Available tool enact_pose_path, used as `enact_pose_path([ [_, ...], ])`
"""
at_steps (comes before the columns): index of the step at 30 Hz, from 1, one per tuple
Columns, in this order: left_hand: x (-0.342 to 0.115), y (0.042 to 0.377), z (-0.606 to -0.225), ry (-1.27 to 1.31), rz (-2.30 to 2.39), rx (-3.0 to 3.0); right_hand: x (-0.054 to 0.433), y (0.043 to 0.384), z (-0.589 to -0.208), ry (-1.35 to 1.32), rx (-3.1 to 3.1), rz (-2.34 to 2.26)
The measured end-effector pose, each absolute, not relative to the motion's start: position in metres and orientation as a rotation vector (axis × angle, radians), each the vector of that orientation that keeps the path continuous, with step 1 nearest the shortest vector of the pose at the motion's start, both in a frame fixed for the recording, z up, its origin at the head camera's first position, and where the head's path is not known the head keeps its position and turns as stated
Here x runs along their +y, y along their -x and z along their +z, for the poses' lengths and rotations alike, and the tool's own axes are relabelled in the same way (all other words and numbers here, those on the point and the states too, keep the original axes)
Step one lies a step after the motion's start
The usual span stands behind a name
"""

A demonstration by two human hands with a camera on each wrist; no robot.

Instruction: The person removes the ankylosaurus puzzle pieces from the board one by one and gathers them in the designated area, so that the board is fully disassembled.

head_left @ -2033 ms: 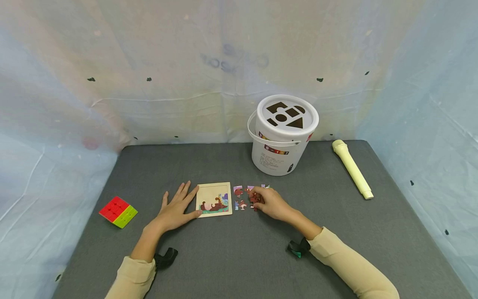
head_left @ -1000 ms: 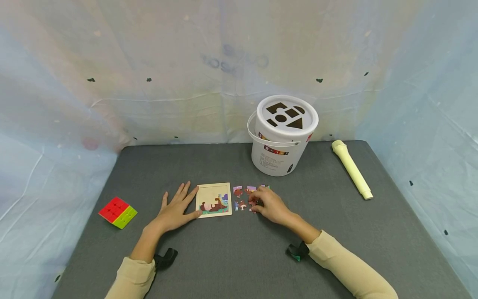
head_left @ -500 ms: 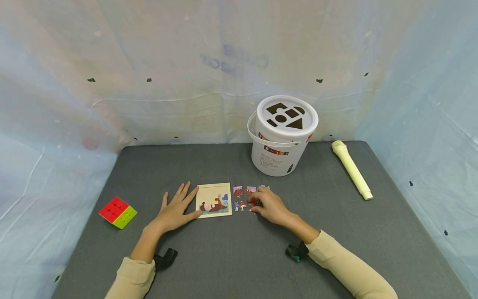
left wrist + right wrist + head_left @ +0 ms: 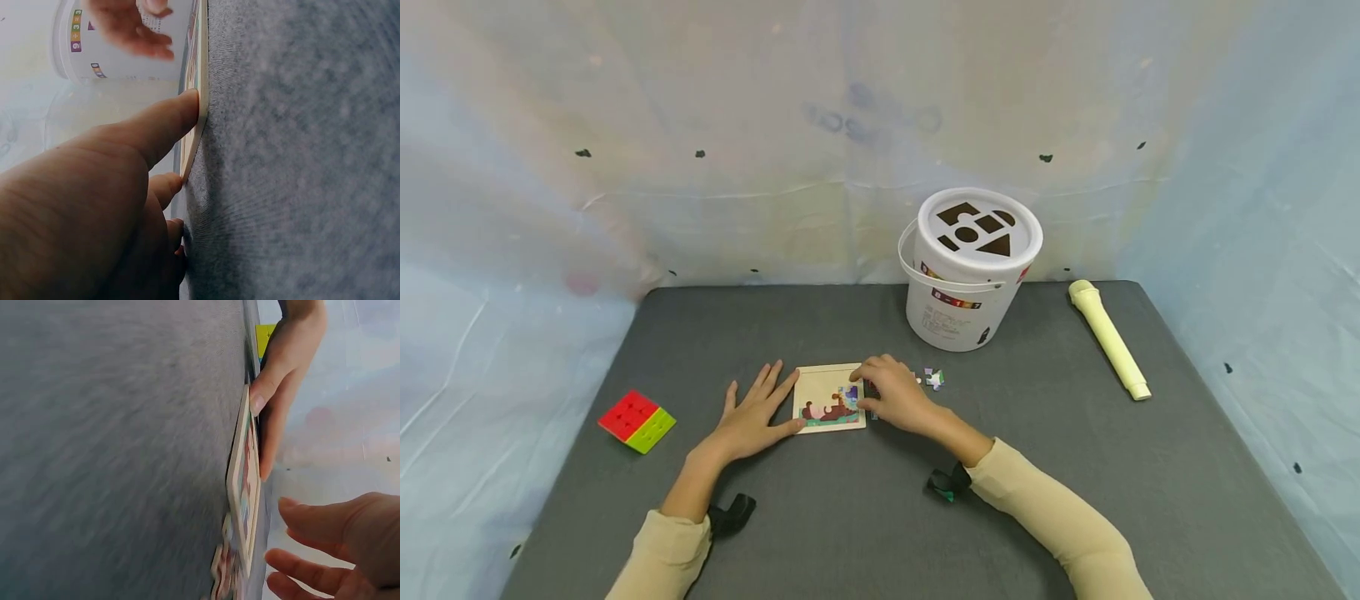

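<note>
A square wooden puzzle tray lies flat on the grey table, its lower part and right side filled with picture pieces. My left hand is spread beside it, thumb and index fingertip touching the tray's left edge; the left wrist view shows the thumb against the rim. Over the tray's right edge hovers my right hand. In the right wrist view, its thumb and fingers stand apart with nothing visible between them. Loose jigsaw pieces lie right of the tray, partly hidden under that hand.
A white bucket with shape holes in its lid stands behind the pieces. A pale yellow toy microphone lies at the back right. On the left sits a red and yellow-green puzzle cube. Pale sheeting hangs around the table.
My right hand has left the loose pieces it was pinching at and moved left to the tray's right edge, its fingers now apart. My left hand has stayed at the tray.
</note>
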State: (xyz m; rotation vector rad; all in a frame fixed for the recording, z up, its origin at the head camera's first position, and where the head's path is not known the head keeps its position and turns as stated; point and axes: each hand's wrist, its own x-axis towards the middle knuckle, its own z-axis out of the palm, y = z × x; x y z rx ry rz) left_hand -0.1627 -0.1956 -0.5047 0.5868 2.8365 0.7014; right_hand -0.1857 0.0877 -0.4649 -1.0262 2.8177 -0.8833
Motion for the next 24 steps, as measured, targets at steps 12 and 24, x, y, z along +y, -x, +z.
enact_pose_path([
  [12, -0.195, 0.164, -0.502, -0.549, 0.659, 2.82, 0.06, 0.191, -0.466, 0.943, 2.762, -0.749],
  [24, -0.195, 0.164, -0.502, -0.555, 0.657, 2.822, 0.056, 0.19, -0.462, 0.907, 2.726, -0.759],
])
